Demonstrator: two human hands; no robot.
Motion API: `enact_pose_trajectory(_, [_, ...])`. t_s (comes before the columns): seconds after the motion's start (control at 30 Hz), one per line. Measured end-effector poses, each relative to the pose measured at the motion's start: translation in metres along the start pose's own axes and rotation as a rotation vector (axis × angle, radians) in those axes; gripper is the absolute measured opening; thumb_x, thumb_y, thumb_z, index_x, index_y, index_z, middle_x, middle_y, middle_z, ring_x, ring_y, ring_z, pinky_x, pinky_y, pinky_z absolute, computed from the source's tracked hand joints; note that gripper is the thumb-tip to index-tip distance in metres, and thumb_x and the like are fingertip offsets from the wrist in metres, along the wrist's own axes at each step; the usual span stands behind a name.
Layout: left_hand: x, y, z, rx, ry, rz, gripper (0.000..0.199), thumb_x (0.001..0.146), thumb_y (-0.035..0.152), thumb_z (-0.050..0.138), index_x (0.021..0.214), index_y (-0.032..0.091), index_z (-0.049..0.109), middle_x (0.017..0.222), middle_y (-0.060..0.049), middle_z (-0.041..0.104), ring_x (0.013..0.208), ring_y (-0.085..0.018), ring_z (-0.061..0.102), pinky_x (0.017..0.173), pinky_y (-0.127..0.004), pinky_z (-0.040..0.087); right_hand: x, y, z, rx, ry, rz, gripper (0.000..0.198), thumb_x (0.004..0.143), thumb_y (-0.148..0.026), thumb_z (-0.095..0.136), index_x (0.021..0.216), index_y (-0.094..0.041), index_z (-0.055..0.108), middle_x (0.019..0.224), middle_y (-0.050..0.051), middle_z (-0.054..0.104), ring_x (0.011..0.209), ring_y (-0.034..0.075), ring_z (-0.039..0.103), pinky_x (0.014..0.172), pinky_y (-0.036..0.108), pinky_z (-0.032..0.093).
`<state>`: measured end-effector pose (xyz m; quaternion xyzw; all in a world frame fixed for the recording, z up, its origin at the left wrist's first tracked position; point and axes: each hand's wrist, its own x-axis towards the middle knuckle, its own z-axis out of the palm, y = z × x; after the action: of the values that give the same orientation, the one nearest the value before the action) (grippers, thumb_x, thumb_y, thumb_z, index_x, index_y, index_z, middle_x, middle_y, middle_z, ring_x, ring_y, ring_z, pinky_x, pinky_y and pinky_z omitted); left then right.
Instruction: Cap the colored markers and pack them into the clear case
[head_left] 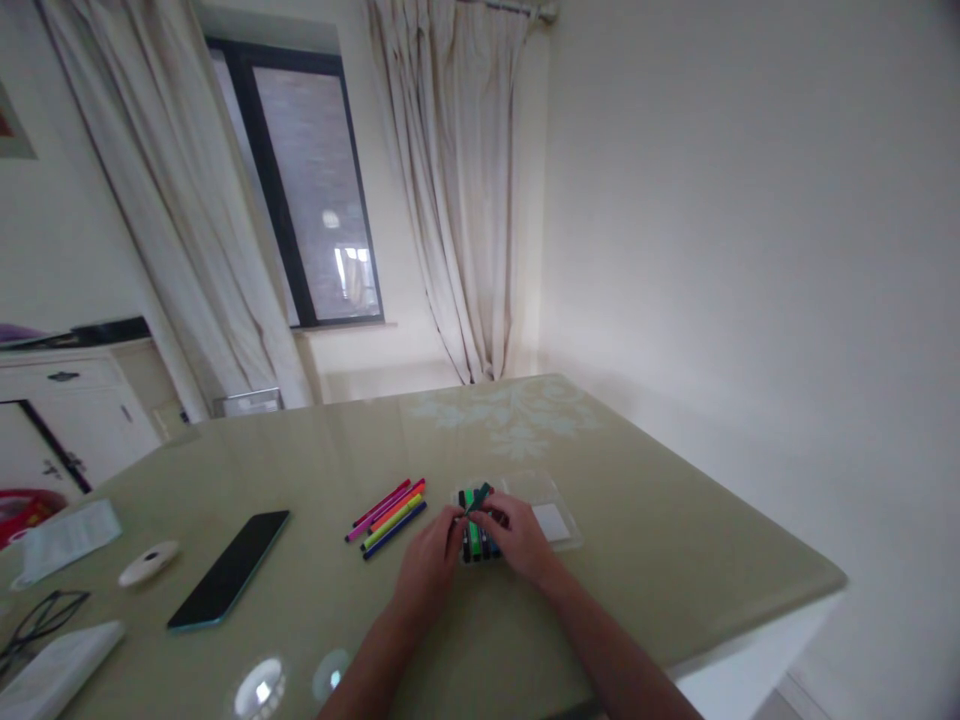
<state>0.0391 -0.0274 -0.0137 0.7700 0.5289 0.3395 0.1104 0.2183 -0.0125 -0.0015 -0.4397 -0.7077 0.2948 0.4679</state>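
A dark green felt-tip marker is tilted between my two hands, over the left half of an open clear plastic case. My right hand pinches it with thumb and fingertips. The closed fingertips of my left hand meet at its lower end. Under my fingers, several green and dark markers lie side by side in the case, partly hidden. Left of my left hand, several loose markers in red, pink, orange, yellow and blue lie in a slanted bunch on the table.
The table has a glossy greenish cover. On its left lie a black phone, a round white object, a face mask, eyeglasses and a white box. A wall runs along the right.
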Motion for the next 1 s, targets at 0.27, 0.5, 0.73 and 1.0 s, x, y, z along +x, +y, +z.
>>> enact_pose_trajectory(0.27, [-0.003,0.002,0.002,-0.024,-0.030,0.193,0.031,0.104,0.034,0.042,0.123,0.025,0.065,0.121,-0.008,0.073,0.112,-0.023,0.067,0.099,-0.038,0.053,0.014,0.019,-0.012,0.371,0.280,0.175,0.044,0.084,-0.058,0.063,0.093,-0.016,0.073,0.077,0.006,0.073,0.067,0.020,0.066,0.057,0.027,0.048])
enact_pose_trajectory(0.5, [-0.010,0.014,0.008,0.129,-0.235,0.360,0.043,0.103,0.031,0.051,0.146,0.028,0.051,0.142,-0.007,0.063,0.129,-0.025,0.057,0.111,-0.045,0.043,0.012,0.032,-0.032,-0.241,0.273,0.272,0.022,0.083,-0.029,0.061,0.094,-0.019,0.078,0.084,0.008,0.079,0.082,0.023,0.074,0.076,0.032,0.053])
enact_pose_trajectory(0.73, [-0.011,0.021,0.007,0.236,-0.263,0.350,0.045,0.100,0.033,0.057,0.144,0.033,0.053,0.142,-0.005,0.060,0.127,-0.028,0.053,0.109,-0.048,0.041,0.005,0.017,-0.013,-0.516,0.137,0.208,0.014,0.088,-0.025,0.063,0.094,-0.021,0.074,0.079,0.006,0.076,0.073,0.021,0.070,0.070,0.029,0.048])
enact_pose_trajectory(1.0, [-0.013,0.021,0.008,0.254,-0.266,0.358,0.045,0.100,0.033,0.056,0.144,0.034,0.052,0.144,-0.006,0.057,0.128,-0.030,0.051,0.109,-0.049,0.039,0.005,0.021,-0.012,-0.642,0.127,0.230,0.014,0.090,-0.024,0.063,0.092,-0.021,0.076,0.093,0.011,0.077,0.087,0.023,0.071,0.075,0.029,0.046])
